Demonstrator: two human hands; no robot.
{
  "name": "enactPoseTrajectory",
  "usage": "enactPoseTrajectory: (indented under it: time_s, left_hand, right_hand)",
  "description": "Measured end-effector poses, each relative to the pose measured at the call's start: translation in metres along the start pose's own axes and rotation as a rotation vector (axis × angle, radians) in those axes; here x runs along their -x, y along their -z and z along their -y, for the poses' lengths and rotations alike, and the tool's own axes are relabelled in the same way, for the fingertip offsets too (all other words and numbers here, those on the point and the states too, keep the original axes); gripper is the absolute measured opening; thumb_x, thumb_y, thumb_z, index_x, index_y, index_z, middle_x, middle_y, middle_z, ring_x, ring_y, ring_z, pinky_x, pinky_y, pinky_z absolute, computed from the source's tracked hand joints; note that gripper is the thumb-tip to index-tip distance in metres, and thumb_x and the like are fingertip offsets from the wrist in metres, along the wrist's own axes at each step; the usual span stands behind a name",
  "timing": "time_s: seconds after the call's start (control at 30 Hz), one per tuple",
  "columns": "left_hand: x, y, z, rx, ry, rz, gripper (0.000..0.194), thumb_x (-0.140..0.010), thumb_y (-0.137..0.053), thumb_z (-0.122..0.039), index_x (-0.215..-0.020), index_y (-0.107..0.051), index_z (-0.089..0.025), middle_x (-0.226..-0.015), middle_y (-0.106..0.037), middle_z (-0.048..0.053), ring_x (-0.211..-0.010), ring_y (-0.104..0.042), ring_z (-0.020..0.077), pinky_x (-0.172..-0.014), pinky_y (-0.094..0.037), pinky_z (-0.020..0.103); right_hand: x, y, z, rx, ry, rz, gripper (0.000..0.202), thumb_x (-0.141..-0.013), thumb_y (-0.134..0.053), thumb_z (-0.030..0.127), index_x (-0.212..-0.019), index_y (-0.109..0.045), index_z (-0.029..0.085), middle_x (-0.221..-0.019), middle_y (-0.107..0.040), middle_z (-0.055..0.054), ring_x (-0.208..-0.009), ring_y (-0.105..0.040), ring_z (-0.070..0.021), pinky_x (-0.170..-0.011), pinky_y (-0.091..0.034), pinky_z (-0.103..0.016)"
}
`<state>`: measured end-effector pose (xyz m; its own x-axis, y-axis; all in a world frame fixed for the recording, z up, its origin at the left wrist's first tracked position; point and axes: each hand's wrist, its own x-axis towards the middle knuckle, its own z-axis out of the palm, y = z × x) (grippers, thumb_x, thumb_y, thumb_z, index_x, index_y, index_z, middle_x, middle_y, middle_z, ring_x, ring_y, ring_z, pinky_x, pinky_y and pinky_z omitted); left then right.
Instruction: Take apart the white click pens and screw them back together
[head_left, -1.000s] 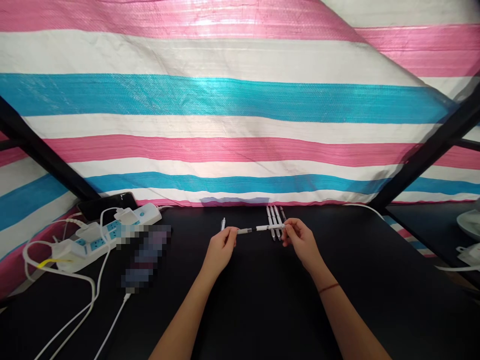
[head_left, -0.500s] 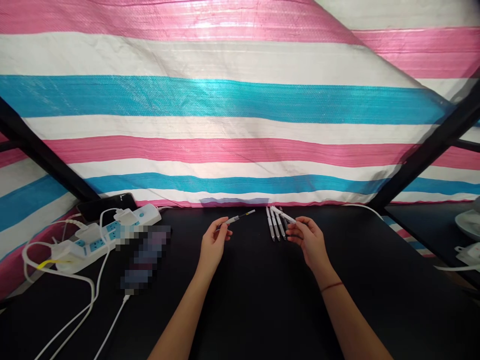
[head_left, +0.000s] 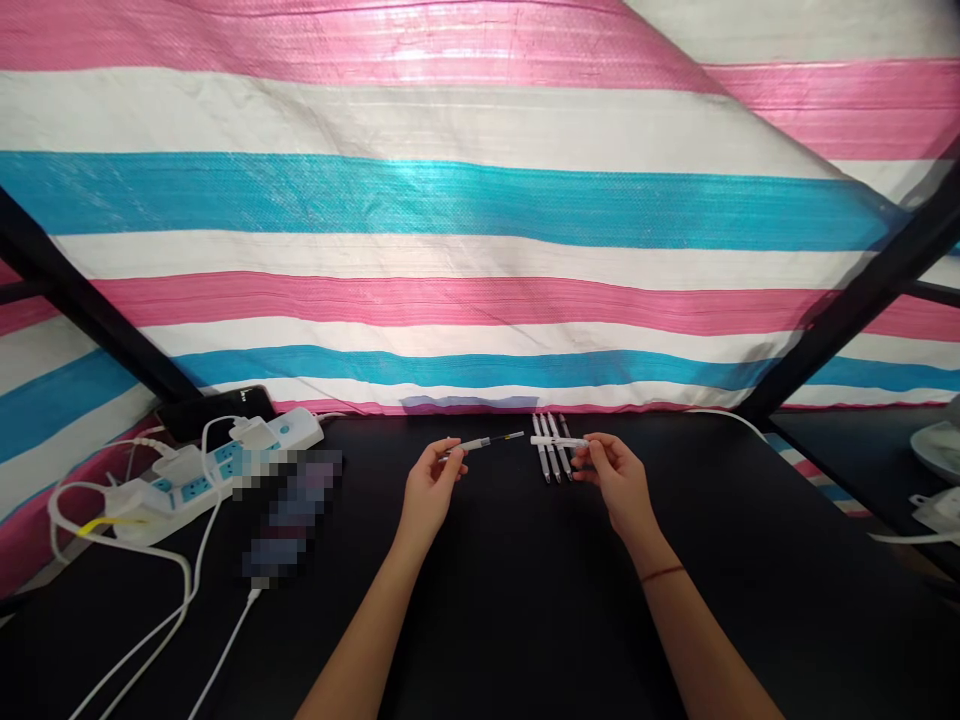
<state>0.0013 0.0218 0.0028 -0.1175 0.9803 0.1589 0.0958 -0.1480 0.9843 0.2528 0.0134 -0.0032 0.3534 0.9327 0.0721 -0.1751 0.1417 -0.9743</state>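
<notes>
Fingers (head_left: 451,467) hold pen parts (head_left: 475,444) above desk (head_left: 517,590), tarp (head_left: 450,200) behind.

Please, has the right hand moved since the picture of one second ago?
Yes. The right hand has shifted slightly to the right, a little nearer to the right-hand black post, which has kept its place in the view.

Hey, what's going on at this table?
A person is handling a pen in two pieces. The left hand holds a pen section with a thin refill sticking out toward the right. The right hand holds a white barrel pointing back toward it, and the two pieces are apart. Beneath the barrel, a row of pens lies on the black table.
</notes>
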Motion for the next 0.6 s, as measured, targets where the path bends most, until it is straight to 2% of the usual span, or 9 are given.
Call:
enactPoseTrajectory:
  time_s: [0.23, 0.5, 0.6]
  left_hand:
    - [0.001, 0.000, 0.004, -0.034, 0.002, 0.032, 0.037, -0.079, -0.060, -0.045, -0.102, -0.062, -0.017, -0.087, -0.068, 0.006, -0.072, -0.064, 0.0154, -0.068, -0.051, 0.028]
    - [0.008, -0.006, 0.002, -0.132, -0.010, 0.140, 0.035, -0.079, -0.059, -0.045, -0.101, -0.065, -0.019, -0.077, -0.068, 0.003, -0.073, -0.065, 0.0177, -0.069, -0.049, 0.029]
    - [0.009, -0.007, 0.003, -0.131, -0.004, 0.151, 0.035, -0.080, -0.058, -0.045, -0.102, -0.064, -0.018, -0.080, -0.069, 0.004, -0.072, -0.065, 0.0173, -0.068, -0.049, 0.028]
  right_hand:
    - [0.000, 0.001, -0.001, 0.019, 0.046, 0.032, 0.035, -0.073, -0.068, 0.048, -0.089, -0.060, 0.018, -0.074, -0.065, -0.003, -0.067, -0.063, -0.0162, -0.052, -0.057, -0.027]
    - [0.007, -0.009, -0.003, 0.067, 0.073, 0.165, 0.032, -0.077, -0.064, 0.046, -0.090, -0.060, 0.018, -0.072, -0.063, -0.003, -0.066, -0.063, -0.0172, -0.050, -0.055, -0.027]
    - [0.009, -0.011, -0.005, 0.076, 0.078, 0.194, 0.032, -0.078, -0.064, 0.046, -0.091, -0.061, 0.017, -0.072, -0.064, -0.004, -0.067, -0.063, -0.0180, -0.051, -0.055, -0.028]
